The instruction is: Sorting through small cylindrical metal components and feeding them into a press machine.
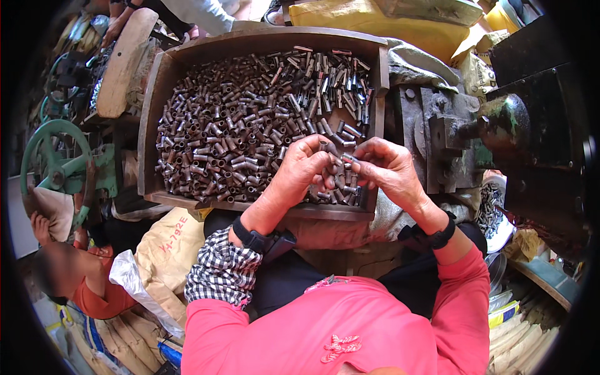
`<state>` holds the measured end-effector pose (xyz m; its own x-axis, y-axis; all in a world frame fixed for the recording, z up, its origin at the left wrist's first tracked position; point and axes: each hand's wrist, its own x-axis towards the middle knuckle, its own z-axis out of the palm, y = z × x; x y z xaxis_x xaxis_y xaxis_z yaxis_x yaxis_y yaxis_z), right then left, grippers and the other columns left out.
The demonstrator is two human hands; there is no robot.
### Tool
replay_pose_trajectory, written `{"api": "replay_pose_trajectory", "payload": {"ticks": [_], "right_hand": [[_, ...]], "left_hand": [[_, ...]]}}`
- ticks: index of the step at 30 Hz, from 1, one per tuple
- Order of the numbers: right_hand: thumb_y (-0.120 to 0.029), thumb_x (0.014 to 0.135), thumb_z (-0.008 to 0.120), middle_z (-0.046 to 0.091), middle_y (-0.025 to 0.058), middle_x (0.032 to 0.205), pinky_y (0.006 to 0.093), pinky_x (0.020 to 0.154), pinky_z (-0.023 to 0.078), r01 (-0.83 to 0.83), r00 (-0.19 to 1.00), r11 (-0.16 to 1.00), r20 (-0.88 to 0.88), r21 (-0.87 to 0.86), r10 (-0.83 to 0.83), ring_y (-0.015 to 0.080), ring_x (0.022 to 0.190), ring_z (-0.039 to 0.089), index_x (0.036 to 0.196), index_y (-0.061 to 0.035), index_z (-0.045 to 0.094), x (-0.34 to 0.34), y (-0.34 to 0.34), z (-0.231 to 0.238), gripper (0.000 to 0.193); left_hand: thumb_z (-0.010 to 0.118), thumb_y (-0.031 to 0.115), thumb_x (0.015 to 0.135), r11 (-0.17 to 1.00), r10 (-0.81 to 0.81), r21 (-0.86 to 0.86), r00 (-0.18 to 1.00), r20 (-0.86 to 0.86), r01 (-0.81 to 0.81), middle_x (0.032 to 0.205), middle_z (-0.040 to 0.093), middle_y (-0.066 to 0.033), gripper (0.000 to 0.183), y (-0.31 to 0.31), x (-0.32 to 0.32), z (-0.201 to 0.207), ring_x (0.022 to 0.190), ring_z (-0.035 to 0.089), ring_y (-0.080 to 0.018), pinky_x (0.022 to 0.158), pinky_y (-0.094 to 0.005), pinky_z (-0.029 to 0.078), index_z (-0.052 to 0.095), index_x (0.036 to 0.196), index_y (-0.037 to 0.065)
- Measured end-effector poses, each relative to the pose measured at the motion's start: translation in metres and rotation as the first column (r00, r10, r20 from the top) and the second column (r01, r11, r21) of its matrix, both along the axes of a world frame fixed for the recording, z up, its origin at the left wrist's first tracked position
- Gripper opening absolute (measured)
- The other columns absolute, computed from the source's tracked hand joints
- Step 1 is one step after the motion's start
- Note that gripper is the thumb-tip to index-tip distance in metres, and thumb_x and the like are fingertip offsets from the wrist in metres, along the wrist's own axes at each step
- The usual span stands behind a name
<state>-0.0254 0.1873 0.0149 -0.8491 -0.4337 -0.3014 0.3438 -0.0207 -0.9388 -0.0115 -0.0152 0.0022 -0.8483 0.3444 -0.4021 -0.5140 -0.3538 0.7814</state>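
A wooden tray (150, 125) in front of me is heaped with short dark metal tubes (219, 147). Longer, shinier metal pieces (328, 81) are bunched toward its far right. Above the tray's near right part both hands meet. My left hand (300, 169) is closed, with a short dark metal tube (327, 146) between its fingers. My right hand (394, 172) pinches a small shiny metal piece (349, 158), whose end points at the left fingertips. Whether the two pieces touch cannot be made out. Several more tubes lie beneath the hands.
Right of the tray stands a dark machine (444, 137) with a rounded head (505, 122). A green handwheel (56, 165) is at the left. Below it sits another person in an orange top (103, 287). A brown sack (165, 250) lies near my left elbow; a white container (494, 212) holds metal pieces.
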Motion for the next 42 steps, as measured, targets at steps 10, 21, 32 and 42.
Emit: {"api": "replay_pose_trajectory", "payload": {"ticks": [10, 21, 32, 42], "right_hand": [[-0.006, 0.081, 0.065, 0.06, 0.0011, 0.07, 0.0184, 0.05, 0.044, -0.027, 0.999, 0.999, 0.025, 0.027, 0.026, 0.005, 0.061, 0.058, 0.083, -0.0013, 0.055, -0.002, -0.002, 0.004, 0.011], [-0.004, 0.082, 0.063, 0.059, 0.0012, 0.078, 0.0194, 0.054, 0.047, 0.057, 0.996, 0.997, -0.073, 0.047, -0.053, 0.0055, 0.065, 0.058, 0.09, 0.0006, 0.058, 0.0, 0.0, 0.002, 0.01], [-0.003, 0.083, 0.063, 0.062, 0.0037, 0.082, 0.0197, 0.057, 0.049, 0.108, 0.994, 0.986, 0.02, -0.129, -0.106, 0.0093, 0.075, 0.063, 0.092, -0.0009, 0.058, 0.0, 0.001, -0.007, 0.01], [-0.004, 0.081, 0.065, 0.062, 0.0054, 0.082, 0.021, 0.057, 0.05, 0.135, 0.99, 0.98, 0.067, -0.148, -0.126, 0.0119, 0.075, 0.064, 0.09, -0.0001, 0.057, 0.001, 0.001, -0.012, 0.013]], "left_hand": [[0.049, 0.007, 0.088, 0.999, 0.052, 0.011, 0.998, 0.022, -0.052, 0.072, 0.06, -0.0058, 0.015, 0.002, 0.001, 0.001, 0.053, 0.059, -0.0106, 0.042, -0.019, 0.047, 0.056, 0.099, 0.0], [0.052, 0.009, 0.089, 0.992, 0.128, -0.011, 0.991, 0.026, -0.128, 0.072, 0.059, -0.0044, 0.012, 0.003, 0.002, 0.001, 0.053, 0.058, -0.01, 0.042, -0.0183, 0.045, 0.057, 0.098, 0.003], [0.055, 0.013, 0.09, 0.993, 0.11, -0.041, 0.994, -0.002, -0.11, 0.074, 0.059, -0.0049, 0.015, 0.004, 0.003, -0.002, 0.053, 0.058, -0.0101, 0.042, -0.0186, 0.046, 0.055, 0.102, 0.003], [0.054, 0.013, 0.091, 0.999, 0.031, -0.036, 1.0, 0.0, -0.031, 0.078, 0.061, -0.0078, 0.02, 0.005, 0.005, 0.0, 0.056, 0.059, -0.0108, 0.045, -0.0207, 0.048, 0.055, 0.108, 0.001]]}}
